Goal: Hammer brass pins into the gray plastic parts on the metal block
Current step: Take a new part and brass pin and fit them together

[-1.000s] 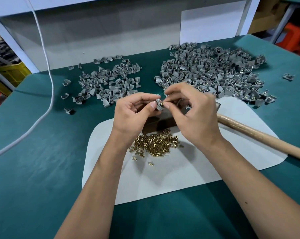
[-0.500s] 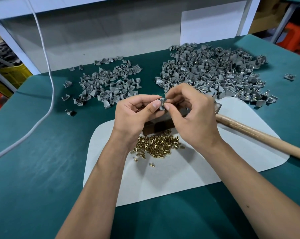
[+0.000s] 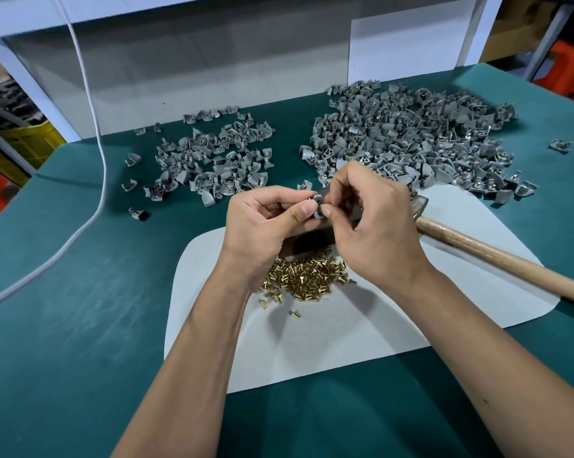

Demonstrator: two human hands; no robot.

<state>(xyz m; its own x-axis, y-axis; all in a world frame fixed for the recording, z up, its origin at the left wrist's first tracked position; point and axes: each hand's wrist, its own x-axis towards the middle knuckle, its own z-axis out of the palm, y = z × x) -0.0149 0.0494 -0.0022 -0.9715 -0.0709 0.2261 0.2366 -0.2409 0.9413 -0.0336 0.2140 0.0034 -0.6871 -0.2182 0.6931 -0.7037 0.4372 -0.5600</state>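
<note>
My left hand (image 3: 262,223) and my right hand (image 3: 371,226) meet above the dark metal block (image 3: 307,241), both pinching one small gray plastic part (image 3: 317,206) between thumb and fingertips. Whether a pin sits in the part is too small to tell. A heap of brass pins (image 3: 307,277) lies on the white sheet (image 3: 361,332) just in front of the block, mostly under my wrists. The hammer (image 3: 497,256) rests on the sheet to the right, its head (image 3: 419,204) beside the block and its wooden handle running off to the right.
Two piles of gray parts lie on the green table: a smaller one (image 3: 213,160) at the back left, a larger one (image 3: 411,140) at the back right. A white cable (image 3: 94,133) crosses the left side. A white board (image 3: 411,47) stands behind.
Both hands stayed together over the block, turning the gray part slightly between the fingertips. The hammer and piles have not moved.
</note>
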